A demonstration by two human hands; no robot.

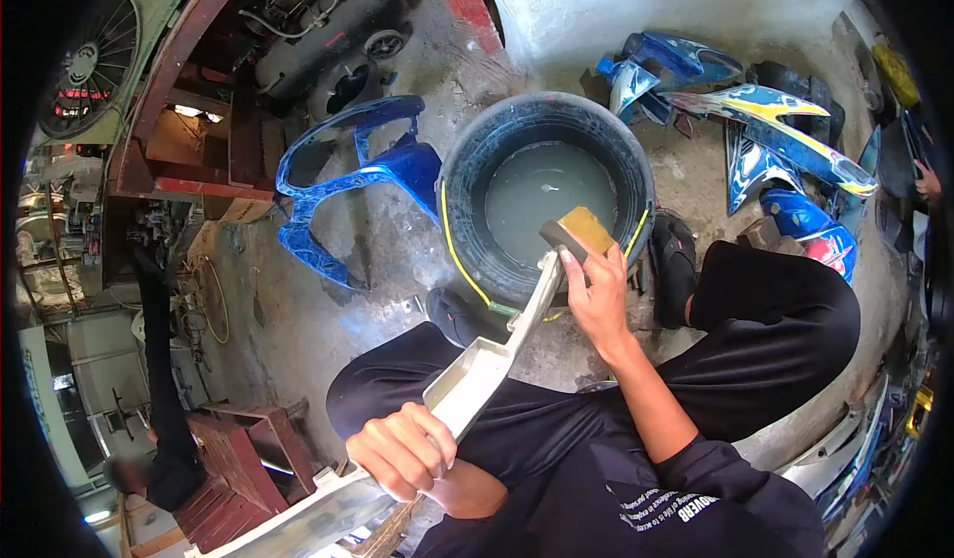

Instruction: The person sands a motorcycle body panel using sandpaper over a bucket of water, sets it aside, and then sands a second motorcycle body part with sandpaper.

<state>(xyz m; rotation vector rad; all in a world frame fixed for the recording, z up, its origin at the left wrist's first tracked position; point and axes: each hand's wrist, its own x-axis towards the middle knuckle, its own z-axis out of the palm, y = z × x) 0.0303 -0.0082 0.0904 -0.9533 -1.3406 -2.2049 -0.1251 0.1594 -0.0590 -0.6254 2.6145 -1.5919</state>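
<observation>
My left hand (402, 451) is closed around a long whitish plastic panel (475, 384), which runs slantwise from the lower left up to the bucket. In my right hand (600, 298) is a folded piece of sandpaper (588, 228), tan on one face and dark grey on the other. My right thumb and the sandpaper are at the panel's narrow upper end, over the near rim of the black bucket (462, 141). Cloudy greyish water (537, 195) lies in the bucket, and a yellow handle hangs around its near side.
A blue plastic fairing (412, 172) lies left of the bucket. Several blue, white and yellow fairing pieces (785, 141) are heaped on the right by the wall. Another person (179, 469) is on a reddish wooden bench (234, 488) at lower left. A tank (318, 46) stands at the back.
</observation>
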